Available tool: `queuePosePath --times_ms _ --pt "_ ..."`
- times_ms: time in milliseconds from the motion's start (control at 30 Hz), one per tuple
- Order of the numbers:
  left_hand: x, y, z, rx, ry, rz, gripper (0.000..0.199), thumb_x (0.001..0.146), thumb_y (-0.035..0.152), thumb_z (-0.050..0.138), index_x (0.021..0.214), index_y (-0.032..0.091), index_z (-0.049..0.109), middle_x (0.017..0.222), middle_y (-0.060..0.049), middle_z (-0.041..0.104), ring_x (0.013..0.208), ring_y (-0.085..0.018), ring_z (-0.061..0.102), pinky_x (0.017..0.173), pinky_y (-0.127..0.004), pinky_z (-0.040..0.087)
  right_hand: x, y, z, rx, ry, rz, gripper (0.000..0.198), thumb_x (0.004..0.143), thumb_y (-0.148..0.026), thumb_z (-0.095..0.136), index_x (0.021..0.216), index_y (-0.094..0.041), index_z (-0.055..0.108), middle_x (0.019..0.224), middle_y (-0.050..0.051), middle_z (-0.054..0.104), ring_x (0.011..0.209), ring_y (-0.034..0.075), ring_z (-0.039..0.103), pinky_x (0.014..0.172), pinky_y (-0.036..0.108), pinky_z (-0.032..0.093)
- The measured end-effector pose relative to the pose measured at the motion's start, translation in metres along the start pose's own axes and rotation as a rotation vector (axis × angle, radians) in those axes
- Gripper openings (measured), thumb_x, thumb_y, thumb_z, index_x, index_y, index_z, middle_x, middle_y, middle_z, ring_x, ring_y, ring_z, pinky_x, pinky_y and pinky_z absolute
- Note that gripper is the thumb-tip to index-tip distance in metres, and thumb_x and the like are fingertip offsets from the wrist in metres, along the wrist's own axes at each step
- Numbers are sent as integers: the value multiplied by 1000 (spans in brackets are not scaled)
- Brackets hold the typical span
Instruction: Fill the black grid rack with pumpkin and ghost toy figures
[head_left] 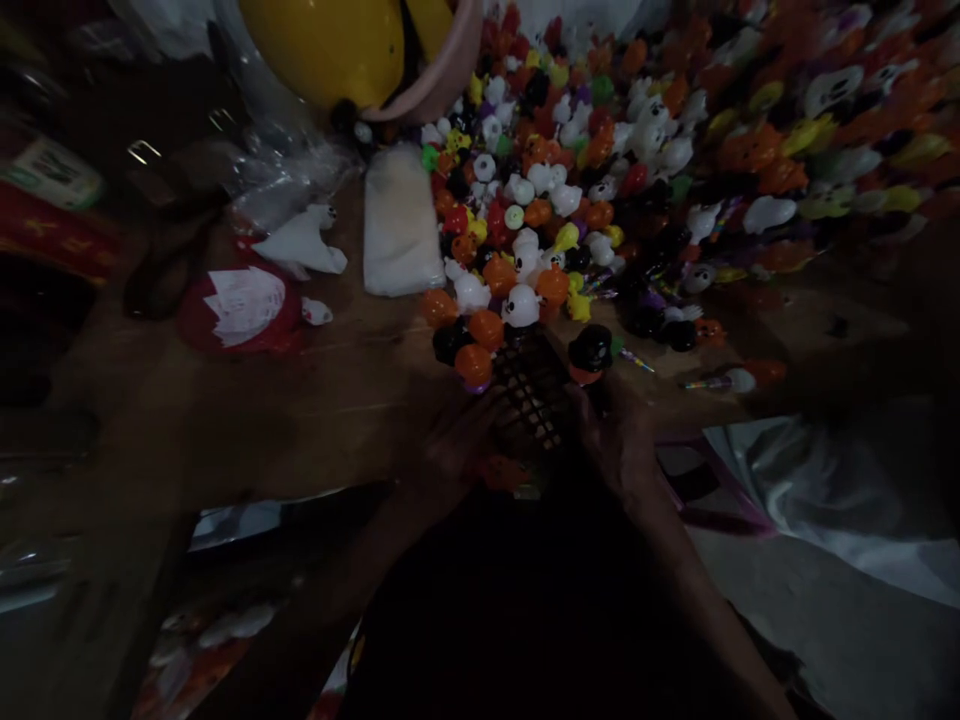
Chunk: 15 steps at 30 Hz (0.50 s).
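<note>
In dim light, my left hand lies with its fingers stretched out at the left side of a dark lattice-patterned piece. Its underside is hidden and I see nothing gripped in it. On the other side, my right hand is curled, thumb and fingers closing at the base of a small figure with a black hat and an orange face. A striped pen tip sticks out beside that figure. Just beyond my hands are orange pumpkin toppers and a white ghost topper.
A large heap of Halloween toppers spreads over the back right of the wooden table. A pink tub holding yellow items stands behind. A white packet, a red round object and a loose pen lie around.
</note>
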<state>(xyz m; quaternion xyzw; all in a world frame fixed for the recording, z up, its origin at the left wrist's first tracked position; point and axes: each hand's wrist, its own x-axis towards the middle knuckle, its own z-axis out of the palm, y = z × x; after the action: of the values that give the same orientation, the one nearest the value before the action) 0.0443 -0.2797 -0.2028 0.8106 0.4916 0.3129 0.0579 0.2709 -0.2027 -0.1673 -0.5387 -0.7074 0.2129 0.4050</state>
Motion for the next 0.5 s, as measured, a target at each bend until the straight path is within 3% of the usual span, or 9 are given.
queuePosePath --times_ms 133,300,500 --pt "-3 1 2 44 -5 -2 54 97 9 44 152 11 43 151 -13 56 146 -25 46 118 -42 39 0 -1 4 -6 -81 -131 19 97 -30 53 103 -18 68 93 10 75 82 25 71 73 38 58" --pt "-3 0 4 115 35 2 43 102 19 43 144 12 52 141 -12 64 136 -26 56 113 -41 39 5 1 6 66 -75 -136 11 95 -24 58 99 -21 68 92 7 75 82 23 72 72 35 59" --pt "3 2 -1 95 54 1 41 104 19 38 140 11 56 137 -14 67 137 -25 55 115 -42 39 19 -8 5 147 -182 -198 21 94 -17 50 98 -24 69 91 5 73 81 22 70 70 34 59"
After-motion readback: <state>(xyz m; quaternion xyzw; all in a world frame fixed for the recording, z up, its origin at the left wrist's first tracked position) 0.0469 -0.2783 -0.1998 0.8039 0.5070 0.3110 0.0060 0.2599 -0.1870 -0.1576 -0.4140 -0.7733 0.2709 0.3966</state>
